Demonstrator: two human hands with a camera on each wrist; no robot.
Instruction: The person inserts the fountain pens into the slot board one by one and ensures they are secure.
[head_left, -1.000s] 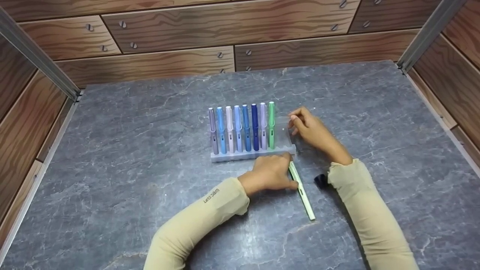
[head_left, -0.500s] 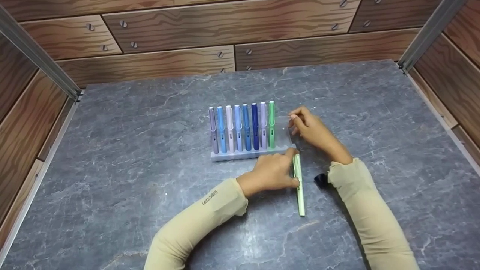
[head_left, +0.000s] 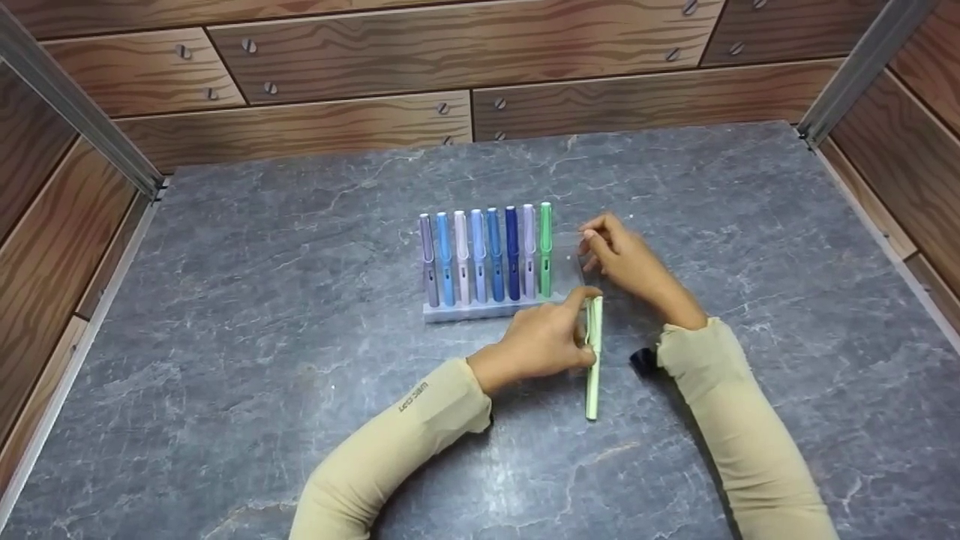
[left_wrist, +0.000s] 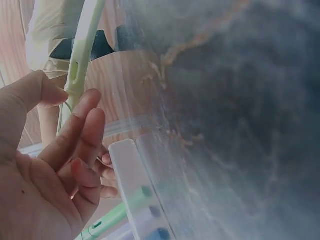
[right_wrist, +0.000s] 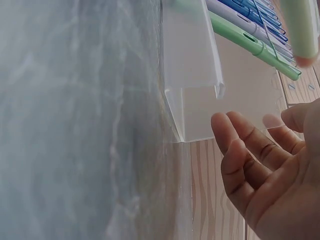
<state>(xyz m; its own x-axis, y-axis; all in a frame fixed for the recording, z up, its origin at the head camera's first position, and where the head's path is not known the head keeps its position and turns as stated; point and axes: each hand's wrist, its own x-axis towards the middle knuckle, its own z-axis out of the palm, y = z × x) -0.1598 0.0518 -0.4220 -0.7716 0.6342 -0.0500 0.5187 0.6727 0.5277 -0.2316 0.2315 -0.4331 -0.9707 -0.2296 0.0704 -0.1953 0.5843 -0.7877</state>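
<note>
A clear pen stand (head_left: 480, 312) holds a row of several upright pens in purples, blues and pink, ending with a green pen (head_left: 546, 251) at the right. My left hand (head_left: 541, 341) pinches a light green pen (head_left: 592, 386) between thumb and fingers, in front of the stand's right end. That pen is tilted, cap end away from me; in the left wrist view its barrel (left_wrist: 85, 45) rises above the fingertips. My right hand (head_left: 622, 259) holds the right edge of the stand's clear back panel (right_wrist: 245, 100), thumb and index finger at the edge, other fingers loosely curled.
A grey marbled tabletop (head_left: 262, 300) lies under everything. Wood-patterned walls (head_left: 465, 52) and metal corner posts (head_left: 862, 67) enclose it at the back and sides. A small black object (head_left: 643, 362) shows at the right sleeve's cuff.
The light green pen's lower end has swung left and its cap end has lifted away from the stand's front edge. My right hand and the stand stay where they were.
</note>
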